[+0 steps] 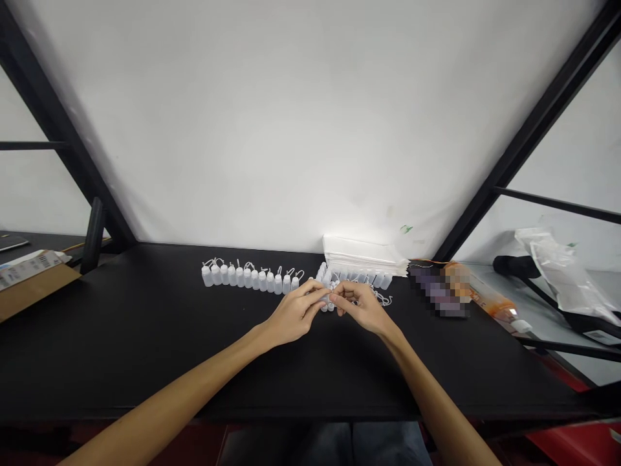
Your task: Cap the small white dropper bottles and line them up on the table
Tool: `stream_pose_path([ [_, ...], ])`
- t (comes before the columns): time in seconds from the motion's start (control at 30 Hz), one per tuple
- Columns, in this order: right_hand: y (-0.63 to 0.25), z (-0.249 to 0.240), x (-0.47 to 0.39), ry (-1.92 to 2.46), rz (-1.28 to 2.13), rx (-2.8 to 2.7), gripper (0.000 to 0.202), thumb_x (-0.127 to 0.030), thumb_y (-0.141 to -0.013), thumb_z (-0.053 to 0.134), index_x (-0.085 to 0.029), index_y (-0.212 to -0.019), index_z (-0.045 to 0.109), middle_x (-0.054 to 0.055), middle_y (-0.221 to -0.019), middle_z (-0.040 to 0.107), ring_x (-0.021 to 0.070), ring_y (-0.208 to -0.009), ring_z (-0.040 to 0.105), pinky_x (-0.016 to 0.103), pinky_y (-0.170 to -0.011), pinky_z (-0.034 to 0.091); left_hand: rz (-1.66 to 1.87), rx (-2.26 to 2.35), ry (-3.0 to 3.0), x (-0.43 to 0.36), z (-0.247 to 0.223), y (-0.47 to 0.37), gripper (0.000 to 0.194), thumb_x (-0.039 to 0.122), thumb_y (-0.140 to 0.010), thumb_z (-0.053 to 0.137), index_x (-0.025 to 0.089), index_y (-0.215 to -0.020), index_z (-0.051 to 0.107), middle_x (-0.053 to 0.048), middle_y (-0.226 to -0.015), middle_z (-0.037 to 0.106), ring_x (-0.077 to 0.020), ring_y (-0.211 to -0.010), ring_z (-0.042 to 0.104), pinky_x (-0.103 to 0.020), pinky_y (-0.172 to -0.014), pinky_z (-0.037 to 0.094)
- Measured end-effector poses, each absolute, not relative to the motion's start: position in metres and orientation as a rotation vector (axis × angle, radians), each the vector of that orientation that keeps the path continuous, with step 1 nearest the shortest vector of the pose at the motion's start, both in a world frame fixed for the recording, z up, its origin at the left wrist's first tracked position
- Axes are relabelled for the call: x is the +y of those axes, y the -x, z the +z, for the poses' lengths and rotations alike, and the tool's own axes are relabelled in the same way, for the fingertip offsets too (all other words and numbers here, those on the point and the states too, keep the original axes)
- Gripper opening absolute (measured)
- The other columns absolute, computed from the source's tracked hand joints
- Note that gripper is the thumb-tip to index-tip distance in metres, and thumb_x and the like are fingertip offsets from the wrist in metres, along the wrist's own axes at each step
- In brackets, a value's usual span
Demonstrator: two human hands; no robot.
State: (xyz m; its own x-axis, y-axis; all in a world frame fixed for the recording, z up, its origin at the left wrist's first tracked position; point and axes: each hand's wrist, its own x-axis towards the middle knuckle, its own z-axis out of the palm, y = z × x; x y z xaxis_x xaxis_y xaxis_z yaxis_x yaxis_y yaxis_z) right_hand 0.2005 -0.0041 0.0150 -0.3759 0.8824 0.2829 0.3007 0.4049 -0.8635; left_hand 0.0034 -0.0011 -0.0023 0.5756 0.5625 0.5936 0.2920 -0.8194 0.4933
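My left hand (294,316) and my right hand (363,308) meet above the black table, fingertips almost touching. Both are closed in a pinch; whatever sits between the fingers is too small and covered to name. Just behind and below the fingertips stand small translucent white bottles (327,307), partly hidden by my hands. To the left runs a row of similar small bottles (247,278) with white caps, several with a thin looped white tube on top. Beyond my right hand are more bottles (383,281) and a loose heap of white tubes (384,299).
A stack of white sheets (361,254) lies against the pale wall behind the bottles. At right are a partly pixelated dark packet (436,291) and a lying bottle with an orange label (490,301). A cardboard box (36,285) sits at far left, beside black frame bars.
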Motion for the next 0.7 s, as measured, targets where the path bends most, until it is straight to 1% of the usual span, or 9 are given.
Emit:
stream_pose_path([
  [0.13, -0.2004, 0.0112, -0.0029, 1.023, 0.924, -1.928, 0.041, -0.047, -0.092, 0.052, -0.016, -0.065, 0.056, 0.000, -0.055, 0.056, 0.0124, -0.053, 0.055, 0.025, -0.056, 0.043, 1.124, 0.713, -2.490, -0.0012, -0.0023, -0.0039, 0.024, 0.017, -0.098, 0.041, 0.016, -0.112, 0.060, -0.009, -0.104, 0.058, -0.0176, -0.089, 0.059, -0.031, -0.079, 0.052],
  [0.2, -0.2004, 0.0104, -0.0024, 1.022, 0.897, -1.927, 0.046, -0.048, -0.093, 0.049, -0.016, -0.061, 0.053, 0.000, -0.053, 0.054, 0.0122, -0.052, 0.054, 0.025, -0.055, 0.043, 1.136, 0.717, -2.466, -0.0008, -0.0001, -0.0035, 0.024, 0.018, -0.098, 0.042, 0.016, -0.112, 0.061, -0.009, -0.102, 0.059, -0.0173, -0.086, 0.059, -0.031, -0.077, 0.052],
  [0.27, -0.2006, 0.0106, -0.0021, 0.999, 0.901, -1.893, 0.045, -0.049, -0.094, 0.048, -0.016, -0.064, 0.055, 0.000, -0.056, 0.054, 0.0121, -0.053, 0.055, 0.025, -0.054, 0.044, 1.153, 0.730, -2.433, -0.0001, 0.0021, -0.0027, 0.025, 0.019, -0.098, 0.043, 0.016, -0.115, 0.061, -0.009, -0.104, 0.059, -0.0172, -0.087, 0.059, -0.031, -0.076, 0.052],
  [0.37, -0.2007, 0.0123, -0.0030, 0.949, 0.967, -1.837, 0.036, -0.049, -0.093, 0.050, -0.016, -0.081, 0.060, 0.000, -0.065, 0.057, 0.0118, -0.054, 0.057, 0.025, -0.055, 0.047, 1.175, 0.745, -2.415, 0.0010, 0.0038, -0.0013, 0.027, 0.019, -0.097, 0.045, 0.018, -0.119, 0.060, -0.009, -0.107, 0.059, -0.0172, -0.088, 0.059, -0.030, -0.075, 0.053],
  [0.43, -0.2004, 0.0135, -0.0044, 0.942, 1.002, -1.838, 0.032, -0.048, -0.092, 0.053, -0.017, -0.087, 0.060, 0.000, -0.065, 0.057, 0.0115, -0.054, 0.057, 0.025, -0.054, 0.047, 1.169, 0.735, -2.433, 0.0011, 0.0038, -0.0009, 0.027, 0.018, -0.097, 0.046, 0.019, -0.120, 0.060, -0.008, -0.107, 0.059, -0.0167, -0.087, 0.059, -0.030, -0.074, 0.052],
  [0.57, -0.1995, 0.0134, -0.0062, 0.964, 1.027, -1.863, 0.030, -0.045, -0.091, 0.055, -0.016, -0.084, 0.057, -0.001, -0.062, 0.057, 0.0112, -0.053, 0.057, 0.024, -0.053, 0.047, 1.150, 0.718, -2.481, -0.0001, 0.0020, -0.0018, 0.028, 0.015, -0.096, 0.044, 0.020, -0.118, 0.060, -0.007, -0.103, 0.058, -0.0160, -0.085, 0.058, -0.029, -0.074, 0.051],
  [0.7, -0.1992, 0.0091, -0.0040, 0.984, 0.982, -1.900, 0.033, -0.046, -0.094, 0.050, -0.017, -0.078, 0.054, -0.002, -0.058, 0.057, 0.0113, -0.052, 0.057, 0.024, -0.053, 0.046, 1.167, 0.729, -2.514, -0.0005, -0.0013, -0.0029, 0.026, 0.015, -0.096, 0.044, 0.018, -0.117, 0.060, -0.008, -0.102, 0.058, -0.0170, -0.088, 0.058, -0.030, -0.076, 0.051],
])
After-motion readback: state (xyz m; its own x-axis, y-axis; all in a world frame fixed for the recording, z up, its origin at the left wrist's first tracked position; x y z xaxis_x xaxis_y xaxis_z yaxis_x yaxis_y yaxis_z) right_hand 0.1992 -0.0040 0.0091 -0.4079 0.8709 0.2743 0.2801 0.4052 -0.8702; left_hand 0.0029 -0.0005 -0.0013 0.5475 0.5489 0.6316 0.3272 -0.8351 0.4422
